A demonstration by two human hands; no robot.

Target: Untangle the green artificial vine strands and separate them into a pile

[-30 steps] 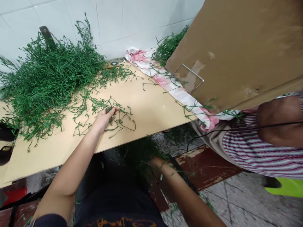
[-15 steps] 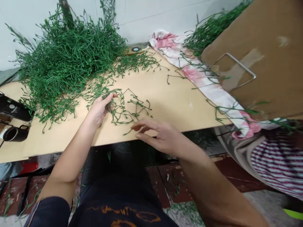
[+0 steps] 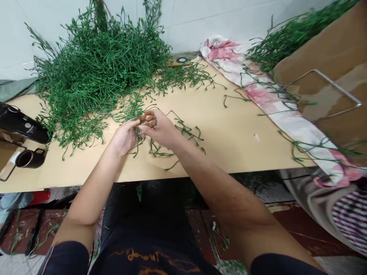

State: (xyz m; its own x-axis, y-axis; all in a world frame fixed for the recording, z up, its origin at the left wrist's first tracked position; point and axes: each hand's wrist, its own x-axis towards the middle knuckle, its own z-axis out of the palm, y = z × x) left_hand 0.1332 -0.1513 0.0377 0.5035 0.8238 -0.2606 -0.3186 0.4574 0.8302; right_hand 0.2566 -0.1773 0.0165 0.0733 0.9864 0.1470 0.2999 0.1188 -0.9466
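Observation:
Both my hands meet over the tan board [image 3: 229,141]. My left hand [image 3: 125,135] and my right hand [image 3: 160,128] pinch the same green plastic sprig [image 3: 183,131], whose thin branches trail to the right and toward me across the board. Right behind my hands a large heap of the same green sprigs [image 3: 97,72] is piled against the white tiled wall. A few loose sprigs lie between the heap and my fingers.
A black bottle [image 3: 20,124] lies at the left edge with a small black cup [image 3: 28,158] beside it. A pink-and-white cloth [image 3: 275,103] runs along the right, next to a cardboard box [image 3: 329,76] with a wire handle and more sprigs [image 3: 292,34]. Another person's striped clothing [image 3: 351,217] shows at lower right.
My right hand has come up from below the board's edge onto the board and joined my left hand on the sprig. The view has swung left and up.

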